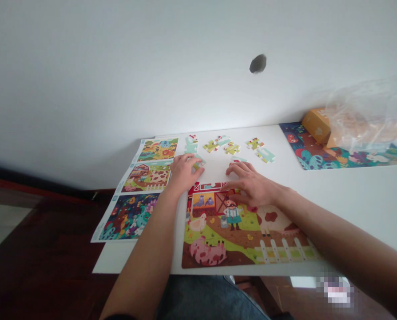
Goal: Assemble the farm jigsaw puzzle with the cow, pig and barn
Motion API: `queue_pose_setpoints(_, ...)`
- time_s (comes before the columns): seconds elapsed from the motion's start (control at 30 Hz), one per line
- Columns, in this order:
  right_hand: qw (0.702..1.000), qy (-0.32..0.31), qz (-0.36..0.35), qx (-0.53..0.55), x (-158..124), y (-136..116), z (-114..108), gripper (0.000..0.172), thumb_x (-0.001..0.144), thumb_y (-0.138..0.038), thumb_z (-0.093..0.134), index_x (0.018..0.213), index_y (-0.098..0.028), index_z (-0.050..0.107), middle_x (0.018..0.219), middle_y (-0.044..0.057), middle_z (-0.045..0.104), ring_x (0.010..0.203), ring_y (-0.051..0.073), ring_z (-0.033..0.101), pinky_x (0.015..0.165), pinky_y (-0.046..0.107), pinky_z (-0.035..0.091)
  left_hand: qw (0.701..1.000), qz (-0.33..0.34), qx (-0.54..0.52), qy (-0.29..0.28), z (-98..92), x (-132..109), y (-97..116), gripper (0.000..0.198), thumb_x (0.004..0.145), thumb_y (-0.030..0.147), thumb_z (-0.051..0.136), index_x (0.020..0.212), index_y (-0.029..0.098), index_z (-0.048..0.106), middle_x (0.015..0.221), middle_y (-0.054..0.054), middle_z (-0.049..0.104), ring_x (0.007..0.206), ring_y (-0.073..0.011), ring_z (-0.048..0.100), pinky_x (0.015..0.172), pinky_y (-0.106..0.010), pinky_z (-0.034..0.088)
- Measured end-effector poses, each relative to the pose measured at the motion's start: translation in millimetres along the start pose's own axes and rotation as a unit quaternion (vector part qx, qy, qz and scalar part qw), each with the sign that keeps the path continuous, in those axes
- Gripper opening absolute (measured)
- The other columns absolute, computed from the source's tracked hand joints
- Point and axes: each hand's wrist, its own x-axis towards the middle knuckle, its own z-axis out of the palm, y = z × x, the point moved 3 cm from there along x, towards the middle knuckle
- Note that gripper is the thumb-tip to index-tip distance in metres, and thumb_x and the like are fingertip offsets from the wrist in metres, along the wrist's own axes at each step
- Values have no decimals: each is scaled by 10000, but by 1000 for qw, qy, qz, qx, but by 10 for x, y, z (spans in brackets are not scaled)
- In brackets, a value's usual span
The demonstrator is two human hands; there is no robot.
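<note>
Partly hidden jigsaw piece point(199, 164), left hand point(183, 173)

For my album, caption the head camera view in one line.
Left hand on a jigsaw piece beside the farm jigsaw puzzle, right hand at its top edge.

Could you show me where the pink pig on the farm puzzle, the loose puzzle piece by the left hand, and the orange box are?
Pink pig point(208, 252): head view, on its body.
Loose puzzle piece point(199, 164): head view, on the part showing beyond the fingertips.
Orange box point(315, 125): head view, on its top face.
</note>
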Motion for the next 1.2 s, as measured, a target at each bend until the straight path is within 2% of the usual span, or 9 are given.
queue_pose_setpoints(0.23,1000,-6,-9,6,10,-43,-36,295,915,-378,598,1158,-279,733,1233,132,505,1202,315,418,1051,550,307,1000,9,-11,2,-2,4,12,299,849,408,656,1108,278,728,1304,-44,616,1219,-294,500,1089,-488,357)
queue_pose_setpoints(0.43,999,-13,-46,6,12,-138,-52,261,900,-271,603,1114,-293,749,1254,108,511,1231,305,391,1093,547,262,1000,8,-20,7,-18,1,46,288,847,403,657,1098,278,724,1298,-37,627,1216,-291,506,1081,-472,361)
queue_pose_setpoints(1.0,999,-18,-30,-18,12,-122,-25,247,925,-321,566,1110,-286,725,1235,112,516,1205,316,388,1065,559,282,1000,6,-21,9,-6,0,17,286,845,386,668,1102,272,720,1296,-35,636,1223,-288,520,1092,-474,365)
queue_pose_setpoints(1.2,1000,-4,-29,-4,-2,-83,-40,234,916,-290,577,1086,-283,738,1228,122,529,1223,321,402,1047,538,311,999,-4,-34,17,-20,8,18,418,819,355,683,1220,247,640,1237,-61,665,1175,-280,568,1043,-449,430)
